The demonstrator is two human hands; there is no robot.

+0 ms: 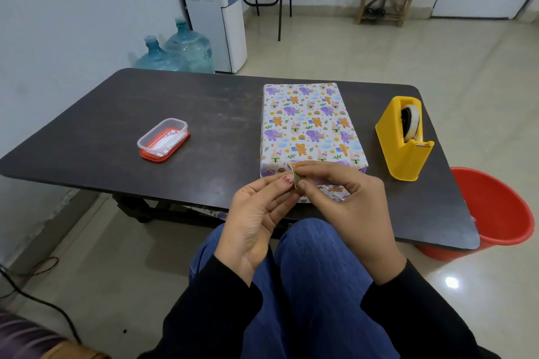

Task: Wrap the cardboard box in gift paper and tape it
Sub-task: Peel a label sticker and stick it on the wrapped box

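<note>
Though the cardboard box (pixel 309 137) is covered on its top and long sides by smooth gift paper (pixel 303 108) printed with elephants and rainbows, its near end is unfinished; a pointed flap (pixel 335 195) juts loose toward the person, untaped. The left hand (pixel 256 213) and right hand (pixel 350 207) meet just before that end, thumb and forefinger of each pinching 1 small scrap (pixel 295 179), perhaps a sticker or tape piece; the other fingers are relaxed. The box lies crisp-edged and rectangular on the dark matte table (pixel 175 102); a yellow plastic tape dispenser (pixel 404 140) stands near its right side, apart.
</note>
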